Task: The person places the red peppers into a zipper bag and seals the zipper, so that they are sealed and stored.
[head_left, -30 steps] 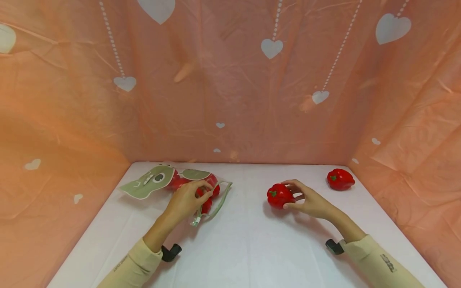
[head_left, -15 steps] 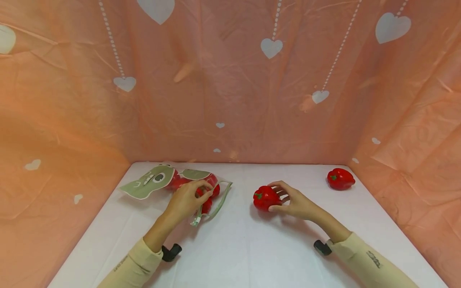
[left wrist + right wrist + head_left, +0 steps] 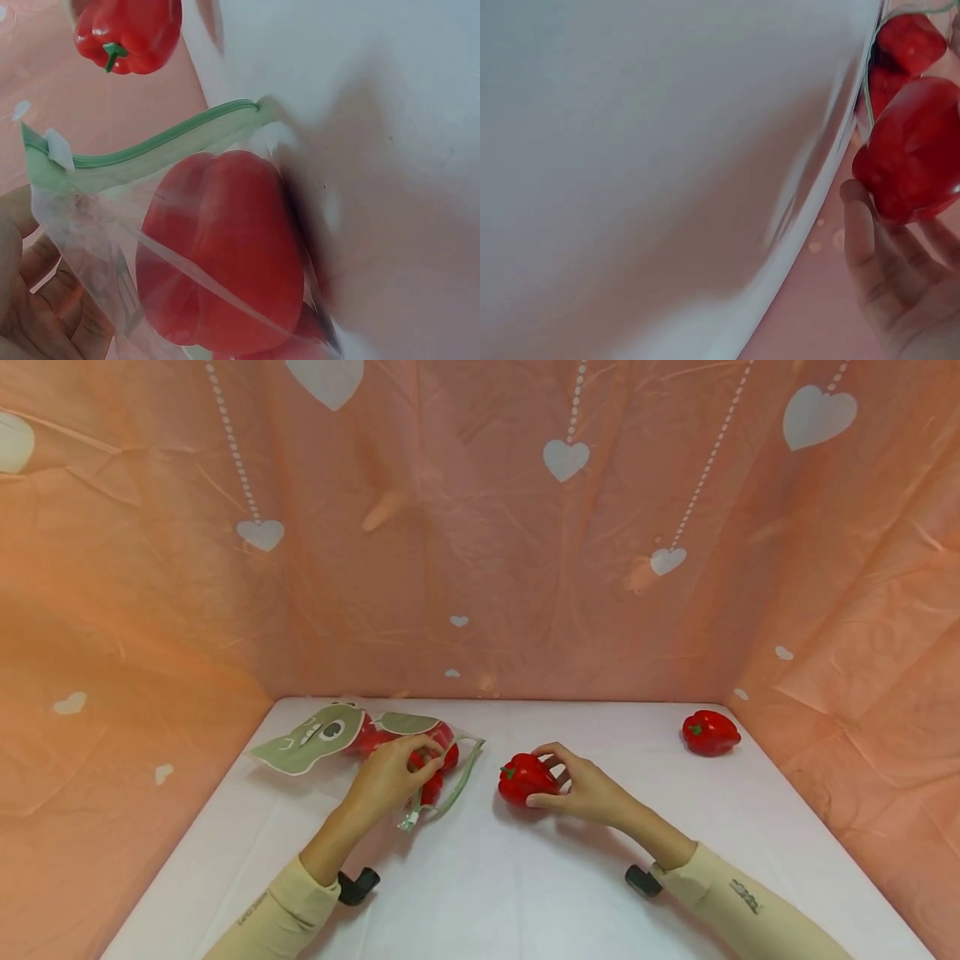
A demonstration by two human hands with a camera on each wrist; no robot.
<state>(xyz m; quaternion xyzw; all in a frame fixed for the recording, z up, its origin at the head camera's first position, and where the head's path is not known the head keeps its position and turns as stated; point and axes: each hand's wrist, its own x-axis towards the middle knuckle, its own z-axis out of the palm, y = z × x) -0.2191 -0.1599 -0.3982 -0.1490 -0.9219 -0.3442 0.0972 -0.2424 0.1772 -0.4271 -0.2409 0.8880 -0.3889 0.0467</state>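
My right hand point(image 3: 588, 789) grips a red bell pepper point(image 3: 527, 779) with a green stem, just right of the bag's mouth. My left hand point(image 3: 390, 772) pinches the upper edge of a clear zip bag point(image 3: 303, 743) with a green cartoon print. Several red peppers lie inside the bag; in the left wrist view one pepper point(image 3: 225, 247) shows through the plastic. The bag's green zip strip point(image 3: 165, 139) stands apart from its other side, and its white slider point(image 3: 58, 148) sits at one end. The right wrist view shows the held pepper point(image 3: 919, 150) against the fingers.
Another red bell pepper point(image 3: 710, 732) lies at the table's far right corner. The white table point(image 3: 480, 893) is walled in by orange-pink cloth point(image 3: 495, 552) with heart prints. Dark wrist cameras point(image 3: 358, 887) sit at both cuffs.
The right hand has carried its bell pepper leftward across the table, closer to the bag's mouth. My left hand and the bag have stayed in place.
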